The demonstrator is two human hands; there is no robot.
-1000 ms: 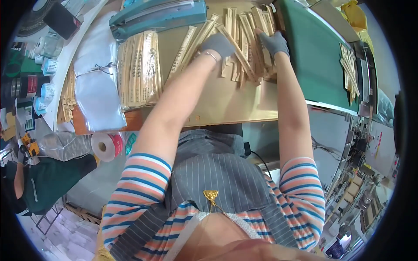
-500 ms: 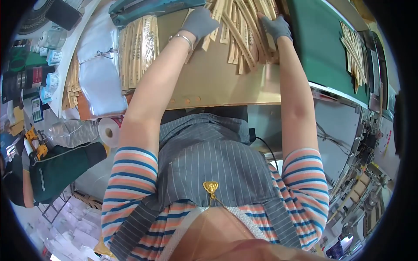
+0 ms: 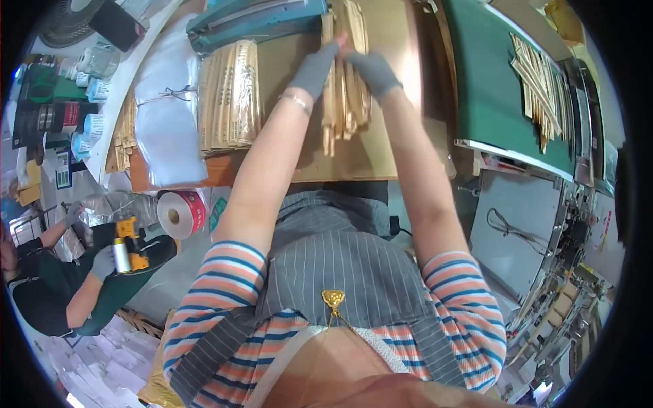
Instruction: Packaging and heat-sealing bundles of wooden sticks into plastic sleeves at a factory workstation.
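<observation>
A bundle of chopstick packets (image 3: 347,102), long, slim, tan and printed, lies lengthwise on the brown tabletop (image 3: 282,58) in front of me. My left hand (image 3: 317,71), in a grey glove with bare fingertips, closes on the bundle's left side. From the right, my right hand (image 3: 375,73), gloved alike, presses its fingers over the same packets. The hands nearly meet across the top. The packets' near ends stick out unevenly toward me, and some fingers are hidden among them.
Left of the bundle lie packets in clear wrap (image 3: 230,95) and a tied stack of clear bags (image 3: 166,119). A blue tool (image 3: 255,24) sits behind them. More packets (image 3: 537,88) rest on the green surface (image 3: 479,68). A co-worker (image 3: 75,285) holds an orange tape dispenser (image 3: 132,248).
The spread-out packets are now gathered into a narrower bundle. My right hand has moved left and my hands have come together around it. The co-worker's tape dispenser has come further into view.
</observation>
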